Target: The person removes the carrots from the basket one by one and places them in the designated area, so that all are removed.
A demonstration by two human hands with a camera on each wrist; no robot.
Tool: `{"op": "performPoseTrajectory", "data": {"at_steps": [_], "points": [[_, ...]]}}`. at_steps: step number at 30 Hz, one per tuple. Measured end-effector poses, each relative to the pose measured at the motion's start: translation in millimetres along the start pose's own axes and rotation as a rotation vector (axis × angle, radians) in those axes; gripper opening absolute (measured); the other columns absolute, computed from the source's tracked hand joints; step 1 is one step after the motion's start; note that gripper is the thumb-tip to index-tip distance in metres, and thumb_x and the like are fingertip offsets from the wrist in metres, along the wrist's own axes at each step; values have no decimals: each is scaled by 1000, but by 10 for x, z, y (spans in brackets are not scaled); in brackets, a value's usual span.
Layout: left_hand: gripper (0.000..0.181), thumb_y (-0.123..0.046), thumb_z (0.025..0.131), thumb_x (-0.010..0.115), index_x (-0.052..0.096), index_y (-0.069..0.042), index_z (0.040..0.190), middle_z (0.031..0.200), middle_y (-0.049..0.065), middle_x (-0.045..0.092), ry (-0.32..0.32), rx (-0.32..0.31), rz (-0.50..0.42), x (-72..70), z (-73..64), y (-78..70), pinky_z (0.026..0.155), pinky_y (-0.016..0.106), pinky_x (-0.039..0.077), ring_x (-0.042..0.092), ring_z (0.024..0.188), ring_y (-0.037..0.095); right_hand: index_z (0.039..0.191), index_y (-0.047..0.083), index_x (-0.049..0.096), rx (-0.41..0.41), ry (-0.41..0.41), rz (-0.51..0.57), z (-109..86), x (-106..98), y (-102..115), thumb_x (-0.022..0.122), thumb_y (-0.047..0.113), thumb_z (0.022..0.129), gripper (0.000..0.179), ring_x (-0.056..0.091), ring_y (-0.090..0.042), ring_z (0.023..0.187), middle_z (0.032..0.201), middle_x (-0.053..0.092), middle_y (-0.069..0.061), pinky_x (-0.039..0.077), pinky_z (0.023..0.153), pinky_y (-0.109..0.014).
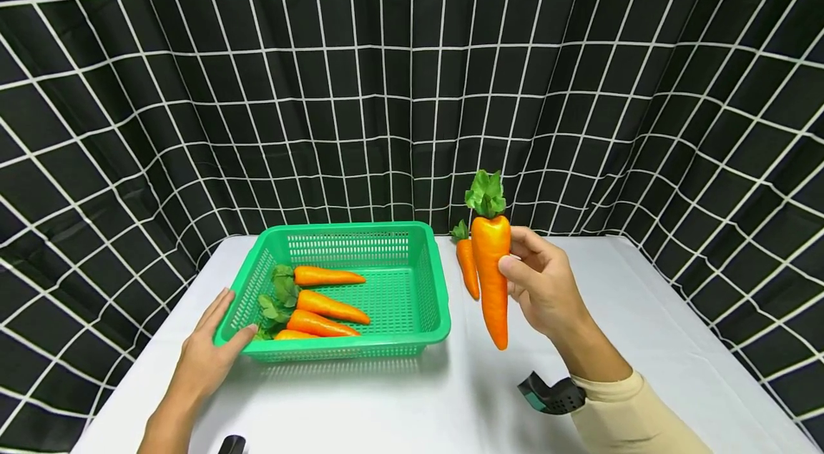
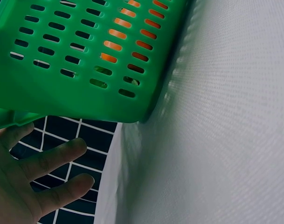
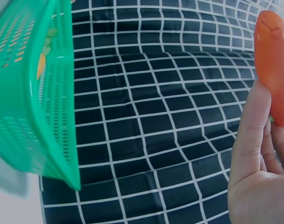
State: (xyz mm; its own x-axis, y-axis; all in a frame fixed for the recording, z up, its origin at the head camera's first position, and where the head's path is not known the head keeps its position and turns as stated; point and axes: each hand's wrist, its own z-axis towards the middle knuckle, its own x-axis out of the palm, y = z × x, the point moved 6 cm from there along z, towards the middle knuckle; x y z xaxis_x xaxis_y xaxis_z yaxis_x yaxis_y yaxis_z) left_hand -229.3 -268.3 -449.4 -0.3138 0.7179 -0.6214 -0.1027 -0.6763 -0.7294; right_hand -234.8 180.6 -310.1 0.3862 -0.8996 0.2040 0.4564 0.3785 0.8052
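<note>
My right hand (image 1: 543,282) pinches an orange toy carrot (image 1: 492,275) between thumb and fingers. It hangs upright above the table, leafy green top up and tip down; the right wrist view shows the same carrot (image 3: 272,65) at its right edge. Just behind it a second carrot (image 1: 468,268) lies on the cloth. My left hand (image 1: 207,354) rests at the near left corner of a green plastic basket (image 1: 350,344), thumb touching the rim. In the left wrist view its fingers (image 2: 62,156) are spread and fairly straight. Several carrots (image 1: 331,306) lie inside, tops toward the left wall.
A white cloth (image 1: 360,411) covers the table under the basket. Black curtains (image 1: 399,111) with a white grid stand behind and on both sides. A dark strap device (image 1: 552,395) sits at my right wrist; a small dark object (image 1: 232,445) shows at the bottom edge.
</note>
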Motion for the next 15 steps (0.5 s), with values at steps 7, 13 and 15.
{"op": "performPoseTrajectory", "data": {"at_steps": [7,13,15], "points": [[76,-35,90,66,31,-10,152,157,11,23,11,-10,-4,14,9,9,101,68,21,22,137,47,116,-4,62,-57,6,3,-50,-52,125,53,-9,90,28,62,-22,77,97,65,-15,56,57,-29],[75,-35,90,66,31,-11,152,157,11,23,11,-1,-6,13,11,11,101,69,21,21,137,47,117,-5,61,-72,-38,-18,-88,-194,204,53,-8,92,27,64,-25,83,101,65,-16,57,63,-32],[75,-35,90,66,31,-11,152,157,11,23,11,0,-7,13,9,10,101,69,21,21,138,47,117,-5,61,-74,-59,-29,-98,-249,231,53,-8,92,26,61,-24,79,99,65,-16,56,59,-29]]}}
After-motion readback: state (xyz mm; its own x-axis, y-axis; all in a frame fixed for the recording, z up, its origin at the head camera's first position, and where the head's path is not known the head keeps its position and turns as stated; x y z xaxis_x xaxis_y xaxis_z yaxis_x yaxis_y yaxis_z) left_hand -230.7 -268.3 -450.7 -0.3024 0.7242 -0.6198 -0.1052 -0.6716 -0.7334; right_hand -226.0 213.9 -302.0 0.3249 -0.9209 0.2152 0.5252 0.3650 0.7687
